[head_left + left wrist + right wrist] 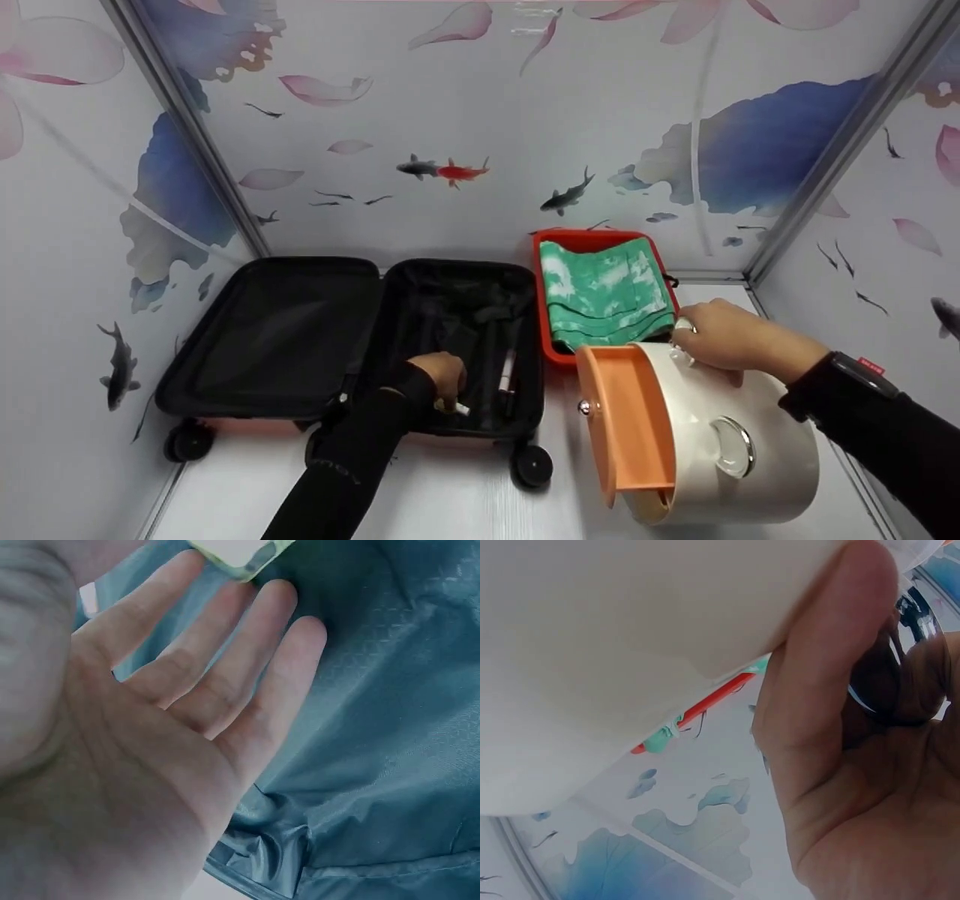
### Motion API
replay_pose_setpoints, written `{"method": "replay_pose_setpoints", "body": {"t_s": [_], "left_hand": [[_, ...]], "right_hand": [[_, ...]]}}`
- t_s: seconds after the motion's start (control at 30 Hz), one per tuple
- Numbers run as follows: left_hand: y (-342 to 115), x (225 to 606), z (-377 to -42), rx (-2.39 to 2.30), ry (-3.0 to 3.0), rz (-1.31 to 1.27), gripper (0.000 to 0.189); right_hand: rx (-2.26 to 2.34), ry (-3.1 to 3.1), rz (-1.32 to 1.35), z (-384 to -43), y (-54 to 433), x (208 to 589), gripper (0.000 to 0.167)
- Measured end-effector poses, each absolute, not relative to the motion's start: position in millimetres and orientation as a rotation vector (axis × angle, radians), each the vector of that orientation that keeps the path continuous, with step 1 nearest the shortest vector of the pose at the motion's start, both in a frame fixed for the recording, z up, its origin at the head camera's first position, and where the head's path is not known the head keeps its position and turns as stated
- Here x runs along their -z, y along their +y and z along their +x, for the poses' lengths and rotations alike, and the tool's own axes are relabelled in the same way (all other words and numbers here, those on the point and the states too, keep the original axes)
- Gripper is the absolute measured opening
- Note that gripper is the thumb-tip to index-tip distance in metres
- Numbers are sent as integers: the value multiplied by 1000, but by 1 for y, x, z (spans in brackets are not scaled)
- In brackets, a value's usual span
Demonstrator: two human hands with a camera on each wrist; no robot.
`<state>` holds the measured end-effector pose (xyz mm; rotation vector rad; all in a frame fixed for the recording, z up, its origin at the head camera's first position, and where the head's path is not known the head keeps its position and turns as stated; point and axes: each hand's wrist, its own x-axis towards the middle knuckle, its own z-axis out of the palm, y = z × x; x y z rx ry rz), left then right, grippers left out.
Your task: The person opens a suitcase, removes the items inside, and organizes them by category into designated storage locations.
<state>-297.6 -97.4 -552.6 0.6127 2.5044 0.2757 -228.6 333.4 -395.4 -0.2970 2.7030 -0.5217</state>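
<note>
My left hand reaches down into the open black suitcase, over its right half. Between its thumb side and fingertips is a small white piece with a yellow-green edge; its kind does not show. The fingers are only slightly bent above the dark lining. With my right hand I grip the shiny clear handle of a cream, rounded drawer box. An orange drawer with a round knob sticks out of the box's left side. A second, curved handle shows on its front.
A red tray holding folded green-and-white cloth stands behind the box. A pale pink tube lies inside the suitcase. The suitcase wheels point toward me. Printed wall panels enclose the white table.
</note>
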Motion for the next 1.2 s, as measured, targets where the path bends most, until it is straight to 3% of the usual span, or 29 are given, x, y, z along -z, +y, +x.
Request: {"method": "replay_pose_setpoints", "body": {"t_s": [0.23, 0.43, 0.53, 0.6, 0.63, 0.8, 1.07, 1.2], "left_hand": [[-93, 560, -299, -233, 2483, 637, 5], [-90, 562, -307, -319, 2519, 647, 41], [-88, 555, -311, -404, 2551, 685, 34], [-84, 544, -311, -446, 2593, 736, 17], [-81, 537, -310, -457, 2619, 771, 5], [-55, 494, -294, -543, 2729, 982, 32], [-3, 436, -244, -739, 2711, 1581, 25], [19, 426, -225, -726, 2707, 1721, 28]], "right_hand": [[532, 2697, -295, -228, 332, 395, 38], [535, 2694, -297, -229, 331, 395, 36], [529, 2696, -301, -230, 331, 395, 36], [521, 2696, -300, -230, 332, 395, 34], [519, 2698, -299, -230, 332, 395, 33], [516, 2703, -301, -229, 332, 395, 28], [503, 2721, -323, -228, 331, 394, 35], [496, 2728, -326, -229, 331, 394, 36]]}}
